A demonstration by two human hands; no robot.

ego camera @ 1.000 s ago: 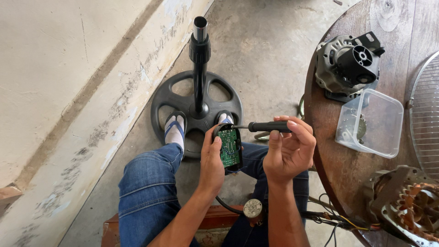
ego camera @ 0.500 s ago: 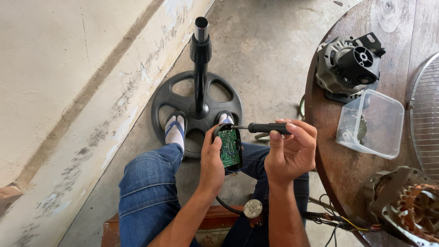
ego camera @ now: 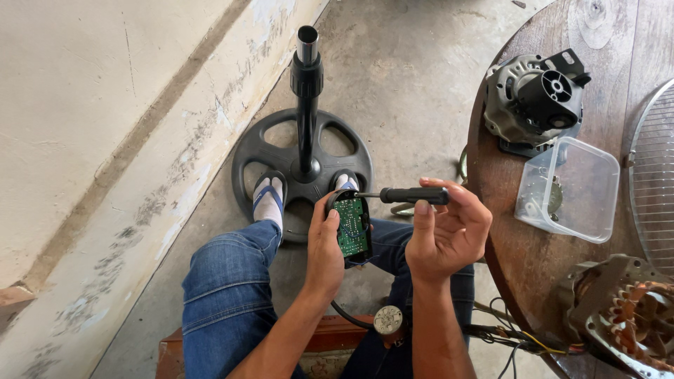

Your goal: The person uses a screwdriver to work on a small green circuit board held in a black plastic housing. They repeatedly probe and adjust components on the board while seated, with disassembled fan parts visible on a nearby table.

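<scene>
Both hands are closed on things. Left hand (ego camera: 324, 249) wraps the small black case with the green circuit board (ego camera: 352, 225) facing up, over the lap. Right hand (ego camera: 446, 231) grips the black screwdriver (ego camera: 411, 195). It lies sideways, tip pointing left at the board's top edge, probably touching a screw there.

Green circuit board (ego camera: 352, 226) in black housing, upright; black-handled screwdriver (ego camera: 411, 195) horizontal, tip touching it.

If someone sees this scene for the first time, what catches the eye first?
In the middle, the left hand holds a green circuit board while the right hand points a black screwdriver at its top edge. Behind them a black fan stand rises from the floor; a grey motor sits on the round wooden table at right.
</scene>
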